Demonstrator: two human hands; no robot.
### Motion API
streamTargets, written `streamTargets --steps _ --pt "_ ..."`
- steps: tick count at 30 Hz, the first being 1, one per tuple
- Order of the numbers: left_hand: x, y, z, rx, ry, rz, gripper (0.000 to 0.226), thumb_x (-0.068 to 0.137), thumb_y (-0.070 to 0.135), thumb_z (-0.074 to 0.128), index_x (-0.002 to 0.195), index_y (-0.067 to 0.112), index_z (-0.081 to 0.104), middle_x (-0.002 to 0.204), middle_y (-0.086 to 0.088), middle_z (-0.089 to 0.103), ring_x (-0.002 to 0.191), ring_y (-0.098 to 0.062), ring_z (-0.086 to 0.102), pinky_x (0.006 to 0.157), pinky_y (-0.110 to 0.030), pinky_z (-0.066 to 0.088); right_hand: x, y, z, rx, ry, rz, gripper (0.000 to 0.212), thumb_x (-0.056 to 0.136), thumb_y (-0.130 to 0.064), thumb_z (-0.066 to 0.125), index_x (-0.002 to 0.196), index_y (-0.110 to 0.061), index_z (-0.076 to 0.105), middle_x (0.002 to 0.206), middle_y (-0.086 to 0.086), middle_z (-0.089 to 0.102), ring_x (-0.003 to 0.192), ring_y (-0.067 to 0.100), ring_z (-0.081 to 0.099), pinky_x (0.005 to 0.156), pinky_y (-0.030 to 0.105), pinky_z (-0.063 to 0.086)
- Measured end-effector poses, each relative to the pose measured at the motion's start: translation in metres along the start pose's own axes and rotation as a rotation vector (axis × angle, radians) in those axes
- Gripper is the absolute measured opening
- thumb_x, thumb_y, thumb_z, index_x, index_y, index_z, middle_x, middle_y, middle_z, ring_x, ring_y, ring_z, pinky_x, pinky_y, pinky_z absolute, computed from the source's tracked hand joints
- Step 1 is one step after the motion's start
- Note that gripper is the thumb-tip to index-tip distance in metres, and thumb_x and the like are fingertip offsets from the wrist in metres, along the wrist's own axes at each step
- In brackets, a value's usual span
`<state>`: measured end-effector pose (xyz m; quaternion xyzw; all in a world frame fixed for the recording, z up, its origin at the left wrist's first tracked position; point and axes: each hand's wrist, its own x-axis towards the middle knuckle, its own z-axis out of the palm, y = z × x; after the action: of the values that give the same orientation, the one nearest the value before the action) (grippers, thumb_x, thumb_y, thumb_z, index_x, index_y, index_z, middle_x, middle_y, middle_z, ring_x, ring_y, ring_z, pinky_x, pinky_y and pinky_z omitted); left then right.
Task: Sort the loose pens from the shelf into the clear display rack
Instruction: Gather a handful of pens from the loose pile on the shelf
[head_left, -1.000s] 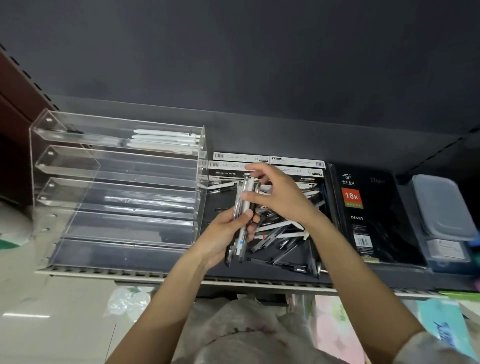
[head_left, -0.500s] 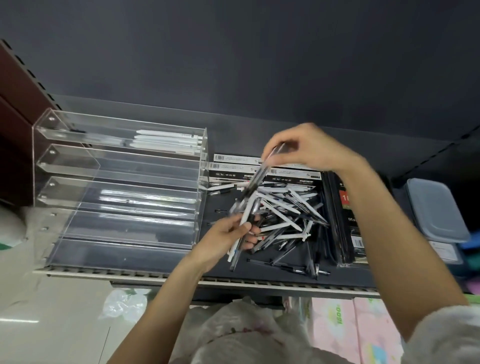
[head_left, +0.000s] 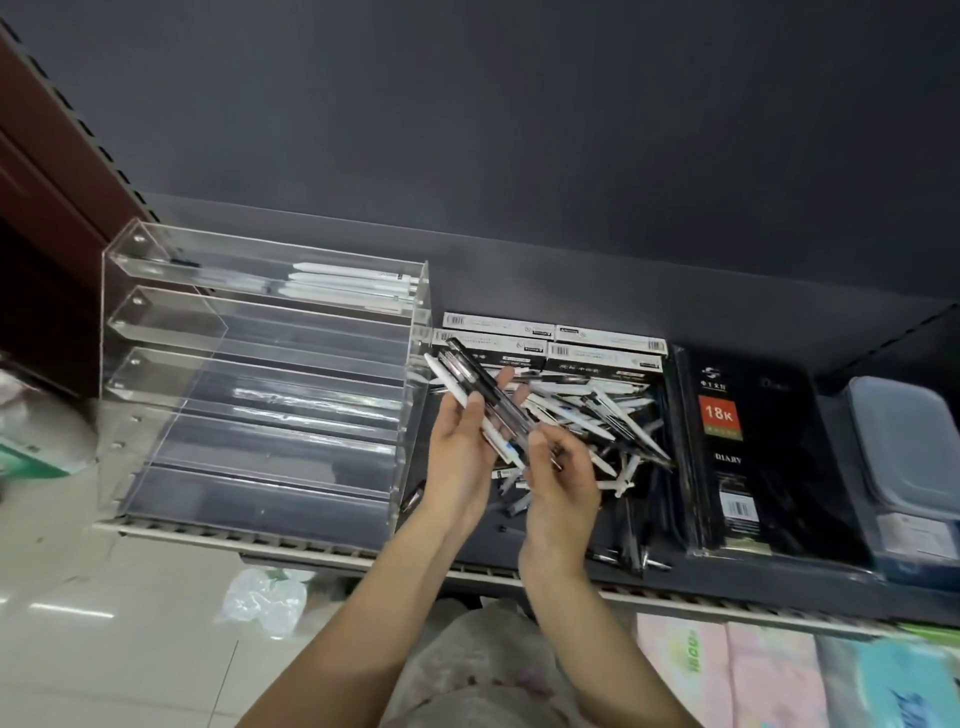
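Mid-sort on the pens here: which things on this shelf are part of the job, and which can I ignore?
Part of the job:
- clear display rack, white pens in its top tier
- loose pen pile
- bundle of pens gripped by the left hand
- right hand, at the bundle's lower end

Just lying about:
- pen boxes
- 18K diary
- lidded plastic box
- plastic bag below

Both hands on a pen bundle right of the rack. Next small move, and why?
Probably carry the bundle of pens left to the clear display rack. The left hand grips several pens; the right hand pinches their lower ends, seemingly squaring them. Only the top tier holds white pens; the lower tiers look bare, and the loose pile remains.
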<state>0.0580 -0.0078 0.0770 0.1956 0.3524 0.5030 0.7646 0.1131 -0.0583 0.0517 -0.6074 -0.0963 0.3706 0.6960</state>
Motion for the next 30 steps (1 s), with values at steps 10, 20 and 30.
streamTargets --steps 10,20,30 --pt "-0.015 -0.030 -0.001 0.423 0.101 0.092 0.011 0.093 0.011 0.058 0.102 0.007 0.061 0.070 0.003 0.065 0.064 -0.010 0.059 0.060 -0.022 0.048 0.003 -0.003 -0.013 -0.268 -0.031 -0.250 0.009 0.093 -0.009 0.056 0.093 -0.018 0.057 0.092 -0.008 0.062 0.077 -0.006 0.059 0.066 0.009 0.044" --pt "-0.025 0.010 -0.022 0.431 0.291 0.175 0.022 0.081 0.016 0.071 0.092 0.000 0.061 0.081 -0.018 0.065 0.069 -0.027 0.058 0.062 -0.037 0.052 -0.010 0.005 0.010 -0.318 -0.244 -0.354 0.012 0.094 -0.018 0.052 0.094 -0.029 0.051 0.083 -0.014 0.062 0.049 0.010 0.054 0.052 0.024 0.047" --pt "-0.023 0.135 -0.117 0.455 0.152 0.024 0.016 0.088 0.017 0.062 0.087 0.004 0.072 0.078 -0.002 0.074 0.073 -0.010 0.071 0.064 -0.015 0.053 -0.058 0.035 0.097 -0.482 -0.460 -0.576 0.006 0.093 -0.032 0.055 0.097 -0.035 0.051 0.085 -0.012 0.061 0.068 0.011 0.059 0.058 0.027 0.048"
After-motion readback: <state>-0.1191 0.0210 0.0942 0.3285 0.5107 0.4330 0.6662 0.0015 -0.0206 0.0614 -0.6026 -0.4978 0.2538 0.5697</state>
